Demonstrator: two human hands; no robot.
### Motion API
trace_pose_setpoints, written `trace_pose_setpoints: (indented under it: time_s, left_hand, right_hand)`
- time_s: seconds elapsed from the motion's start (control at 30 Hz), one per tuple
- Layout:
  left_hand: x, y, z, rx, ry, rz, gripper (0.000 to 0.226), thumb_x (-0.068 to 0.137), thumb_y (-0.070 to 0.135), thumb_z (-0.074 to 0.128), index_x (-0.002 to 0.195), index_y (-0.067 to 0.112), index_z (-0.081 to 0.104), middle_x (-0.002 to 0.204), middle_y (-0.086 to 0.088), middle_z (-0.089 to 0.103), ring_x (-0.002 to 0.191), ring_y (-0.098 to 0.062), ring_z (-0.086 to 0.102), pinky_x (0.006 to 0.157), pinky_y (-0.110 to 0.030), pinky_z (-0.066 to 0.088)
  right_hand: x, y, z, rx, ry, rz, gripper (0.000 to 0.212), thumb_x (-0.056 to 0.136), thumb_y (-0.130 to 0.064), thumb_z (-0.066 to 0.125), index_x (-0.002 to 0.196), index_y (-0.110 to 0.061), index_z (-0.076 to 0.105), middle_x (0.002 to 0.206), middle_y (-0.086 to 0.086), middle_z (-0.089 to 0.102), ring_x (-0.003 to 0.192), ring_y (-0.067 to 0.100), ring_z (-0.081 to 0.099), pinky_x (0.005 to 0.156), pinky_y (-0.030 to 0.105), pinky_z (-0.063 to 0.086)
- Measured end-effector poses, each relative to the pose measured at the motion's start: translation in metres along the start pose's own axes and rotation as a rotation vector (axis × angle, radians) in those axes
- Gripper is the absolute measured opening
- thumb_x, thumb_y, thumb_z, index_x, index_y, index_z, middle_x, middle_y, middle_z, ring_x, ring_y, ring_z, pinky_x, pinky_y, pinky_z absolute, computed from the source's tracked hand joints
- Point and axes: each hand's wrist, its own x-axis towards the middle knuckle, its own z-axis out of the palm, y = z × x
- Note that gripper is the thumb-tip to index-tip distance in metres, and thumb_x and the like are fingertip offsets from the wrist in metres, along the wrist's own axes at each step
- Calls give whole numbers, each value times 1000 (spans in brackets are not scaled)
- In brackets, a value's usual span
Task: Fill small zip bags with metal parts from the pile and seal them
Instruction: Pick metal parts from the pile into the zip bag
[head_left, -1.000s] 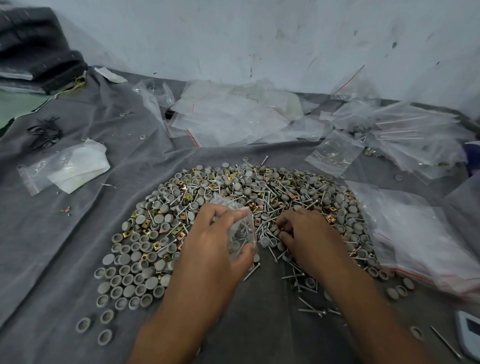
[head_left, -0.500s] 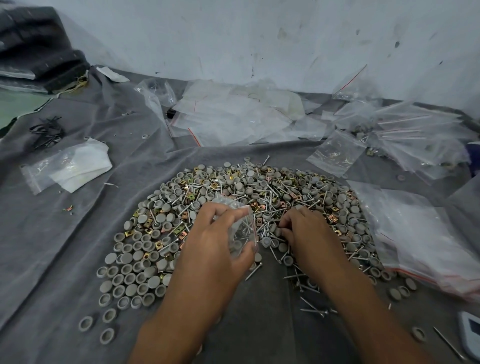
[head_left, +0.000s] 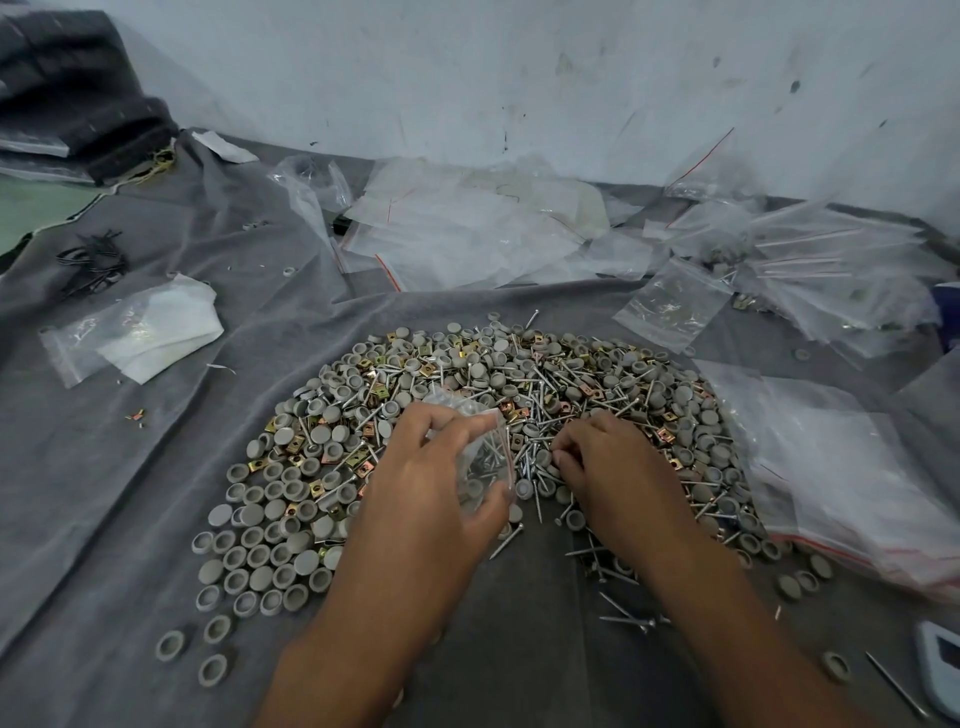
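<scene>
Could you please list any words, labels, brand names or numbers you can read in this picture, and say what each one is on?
None can be read.
The zip bags show only red seal lines, no print.
The pale device at the lower right edge is cut off; no markings can be made out on it.

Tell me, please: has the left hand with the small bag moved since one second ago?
No. The left hand holds the small zip bag at the same spot in the pile of parts, its thumb beside the same loose nail as before.

Right hand (head_left: 613, 467) now drawn slightly nearer, fingers (head_left: 563, 449) curled tighter among the nails (head_left: 540, 441). Left hand (head_left: 431, 483) shifted barely, zip bag (head_left: 480, 447) tilted slightly.
</scene>
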Motion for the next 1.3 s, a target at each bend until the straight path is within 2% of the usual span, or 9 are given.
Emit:
trace_pose_setpoints:
  time_s: [0.2,0.37,0.5,0.63,0.73,0.9,1.0,1.13,1.3]
  left_hand:
    - [0,0,-1,-6,8,8,50,81,32,73,129,34,60,103,22,41,87,11,48,74,-1,37]
    - [1,0,1,10,13,19,51,79,28,79,127,33,62,103,21,42,87,14,47,73,0,36]
    - [1,-1,1,12,17,32,52,78,29,78,127,31,63,103,18,42,85,16,47,72,0,37]
    - [1,-1,1,21,8,48,52,77,31,75,127,26,64,104,16,44,84,14,47,73,-1,37]
    - [1,-1,1,18,10,48,50,79,33,73,127,27,63,106,17,43,89,12,48,76,0,36]
    - [1,-1,2,18,12,44,44,82,36,69,125,29,63,106,18,43,96,11,48,79,0,36]
    - [2,-1,2,37,16,54,38,79,32,70,116,25,65,104,15,45,89,11,48,75,-1,37]
    - [1,0,1,25,19,71,35,78,24,75,112,26,65,103,16,44,86,11,49,72,-1,37]
    - [4,7,-10,26,162,169,34,90,4,67,117,26,69,107,14,58,97,4,54,84,-4,37]
  right_hand:
    - [0,4,-11,66,44,52,14,104,-35,45,108,-31,58,107,-10,48,98,9,48,76,24,42]
    - [-22,-18,-38,418,182,-101,9,105,-32,47,100,-36,54,103,-16,49,100,-7,48,80,3,34]
    - [-42,-45,-46,443,221,-285,9,103,-26,52,101,-26,60,103,-13,50,95,-4,52,80,3,36]
    - [-46,-57,-38,309,225,-342,5,93,-16,64,97,-15,65,102,-7,51,82,-3,48,74,2,37]
    - [-46,-58,-35,343,273,-329,10,92,-18,70,101,-18,68,102,-9,56,83,-1,54,74,7,43]
    - [-43,-57,-39,566,454,-305,22,83,-19,80,102,-22,70,95,-20,68,91,-9,64,78,3,44]
    - [-43,-59,-35,566,395,-321,31,82,-13,81,110,-21,70,100,-18,72,96,-10,66,82,4,47]
    - [-42,-57,-34,492,382,-341,32,84,-14,80,112,-25,69,97,-23,65,87,-14,59,75,-1,38]
    - [-35,-43,-45,621,418,-294,30,97,-16,67,123,-30,63,114,-21,63,102,1,63,74,13,47]
